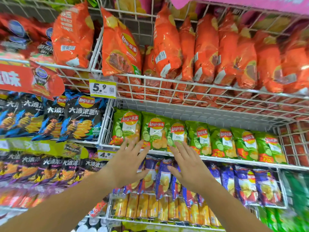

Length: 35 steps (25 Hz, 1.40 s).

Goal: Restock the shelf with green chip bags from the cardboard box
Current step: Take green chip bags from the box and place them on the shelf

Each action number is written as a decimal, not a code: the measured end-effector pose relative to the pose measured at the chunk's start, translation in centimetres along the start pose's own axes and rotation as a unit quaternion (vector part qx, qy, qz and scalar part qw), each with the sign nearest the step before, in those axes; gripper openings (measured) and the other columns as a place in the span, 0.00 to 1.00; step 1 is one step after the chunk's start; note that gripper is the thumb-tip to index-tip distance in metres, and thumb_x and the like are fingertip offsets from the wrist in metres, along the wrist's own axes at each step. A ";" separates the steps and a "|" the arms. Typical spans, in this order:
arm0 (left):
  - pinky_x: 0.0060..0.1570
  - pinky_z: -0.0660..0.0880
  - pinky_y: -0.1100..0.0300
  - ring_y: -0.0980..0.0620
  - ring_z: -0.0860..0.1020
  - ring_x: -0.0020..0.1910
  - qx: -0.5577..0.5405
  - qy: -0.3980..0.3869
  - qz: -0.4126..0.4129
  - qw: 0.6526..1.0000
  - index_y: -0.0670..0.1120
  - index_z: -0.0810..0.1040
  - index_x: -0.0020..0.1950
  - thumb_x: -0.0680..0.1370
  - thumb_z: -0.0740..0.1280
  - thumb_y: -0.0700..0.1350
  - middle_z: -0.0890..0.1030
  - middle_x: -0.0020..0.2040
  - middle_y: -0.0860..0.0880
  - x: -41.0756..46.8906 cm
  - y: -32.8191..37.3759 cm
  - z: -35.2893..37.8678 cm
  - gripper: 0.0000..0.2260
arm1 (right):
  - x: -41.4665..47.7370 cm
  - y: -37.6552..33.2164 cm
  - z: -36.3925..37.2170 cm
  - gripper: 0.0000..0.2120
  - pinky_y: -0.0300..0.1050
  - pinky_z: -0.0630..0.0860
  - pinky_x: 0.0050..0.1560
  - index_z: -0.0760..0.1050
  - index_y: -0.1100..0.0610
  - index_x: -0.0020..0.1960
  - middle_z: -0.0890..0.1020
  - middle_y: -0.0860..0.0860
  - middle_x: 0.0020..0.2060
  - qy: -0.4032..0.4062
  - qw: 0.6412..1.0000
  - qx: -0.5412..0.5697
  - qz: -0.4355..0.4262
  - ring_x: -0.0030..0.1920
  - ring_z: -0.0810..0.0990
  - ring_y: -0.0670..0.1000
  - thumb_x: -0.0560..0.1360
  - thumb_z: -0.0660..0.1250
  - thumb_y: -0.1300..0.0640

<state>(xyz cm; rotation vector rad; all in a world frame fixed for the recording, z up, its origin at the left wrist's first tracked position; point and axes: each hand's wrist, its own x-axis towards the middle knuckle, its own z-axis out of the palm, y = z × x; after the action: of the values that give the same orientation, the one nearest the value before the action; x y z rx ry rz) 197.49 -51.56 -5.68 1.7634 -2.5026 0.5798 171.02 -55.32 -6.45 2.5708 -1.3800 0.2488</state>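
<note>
Several green chip bags (199, 138) stand upright in a row in a white wire shelf basket (217, 159) at mid height. My left hand (128, 161) is stretched out with straight, spread fingers, its fingertips at the lower edge of the leftmost green bag (127, 126). My right hand (187, 166) is also flat and spread, fingertips just below the third green bag (178, 133). Neither hand holds anything. The cardboard box is not in view.
Orange chip bags (167, 44) fill the wire basket above. Black and blue bags (80, 118) sit to the left, purple bags (163, 174) below the green row, and orange-yellow packs (150, 208) lower down. Price tags (102, 88) hang on the basket fronts.
</note>
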 end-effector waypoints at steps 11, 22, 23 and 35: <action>0.63 0.72 0.37 0.36 0.74 0.68 -0.030 -0.096 -0.055 0.993 0.44 0.75 0.71 0.74 0.55 0.67 0.76 0.69 0.38 -7.5 14.4 -0.1 0.36 | -12.2 3.2 3.7 0.33 0.63 0.75 0.67 0.71 0.58 0.75 0.74 0.60 0.73 -0.081 0.996 0.024 -0.034 0.71 0.73 0.64 0.81 0.52 0.36; 0.64 0.72 0.37 0.35 0.71 0.70 -0.095 -0.180 -0.036 0.979 0.43 0.71 0.74 0.75 0.59 0.66 0.72 0.72 0.37 -11.1 20.3 11.7 0.35 | -20.4 2.1 16.1 0.32 0.62 0.77 0.64 0.73 0.58 0.73 0.76 0.61 0.70 -0.214 0.974 0.068 0.028 0.69 0.76 0.65 0.79 0.52 0.38; 0.64 0.72 0.37 0.34 0.70 0.71 -0.101 -0.187 -0.027 0.977 0.43 0.70 0.74 0.76 0.57 0.65 0.72 0.72 0.37 -11.4 20.8 13.0 0.35 | -21.2 1.7 17.3 0.32 0.62 0.77 0.63 0.74 0.58 0.72 0.77 0.61 0.70 -0.233 0.969 0.072 0.037 0.68 0.77 0.65 0.79 0.53 0.39; 0.58 0.74 0.49 0.41 0.72 0.64 -0.189 -0.286 -0.015 0.939 0.44 0.57 0.78 0.78 0.48 0.64 0.69 0.70 0.41 -16.3 31.4 30.9 0.35 | -31.5 -0.2 37.4 0.34 0.58 0.78 0.61 0.72 0.57 0.75 0.75 0.59 0.72 -0.376 0.911 0.136 0.104 0.68 0.77 0.63 0.83 0.45 0.38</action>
<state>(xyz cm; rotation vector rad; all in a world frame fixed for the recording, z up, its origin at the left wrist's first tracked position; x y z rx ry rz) 180.51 -37.40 -47.08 2.0086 -2.6508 -0.4696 155.76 -39.85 -50.25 2.8809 -1.9872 -0.6421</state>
